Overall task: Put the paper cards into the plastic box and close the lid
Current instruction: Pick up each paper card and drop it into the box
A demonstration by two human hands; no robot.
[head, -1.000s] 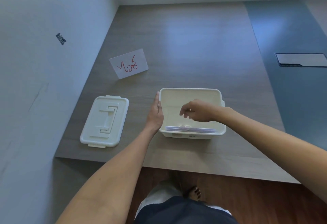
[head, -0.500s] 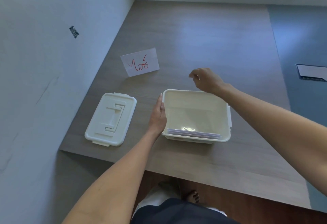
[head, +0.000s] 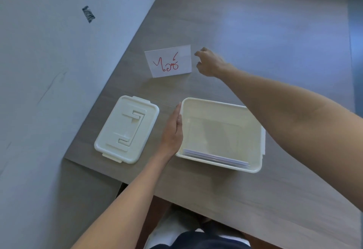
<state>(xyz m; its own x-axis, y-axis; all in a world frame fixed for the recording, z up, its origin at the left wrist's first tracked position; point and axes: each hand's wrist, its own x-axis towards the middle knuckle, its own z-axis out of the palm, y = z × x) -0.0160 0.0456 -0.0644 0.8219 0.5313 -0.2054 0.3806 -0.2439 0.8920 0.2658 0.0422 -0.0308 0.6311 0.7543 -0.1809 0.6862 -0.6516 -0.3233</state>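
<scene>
A white paper card (head: 169,61) with red writing lies on the grey table, beyond the box. My right hand (head: 211,63) hovers just right of the card's edge, fingers apart and curled, holding nothing. The open cream plastic box (head: 253,167) sits near the table's front edge with several white cards (head: 216,157) stacked along its near wall. My left hand (head: 172,132) rests flat against the box's left wall. The cream lid (head: 125,129) lies on the table left of the box, top side up.
A white wall (head: 49,91) runs along the table's left side. The grey table (head: 245,42) stretches far back and right. Its front edge (head: 196,203) is close to my body, with wooden floor below.
My right hand left the inside of the box and reached forward and left to the card's right edge. My left hand stayed on the box's left wall.
</scene>
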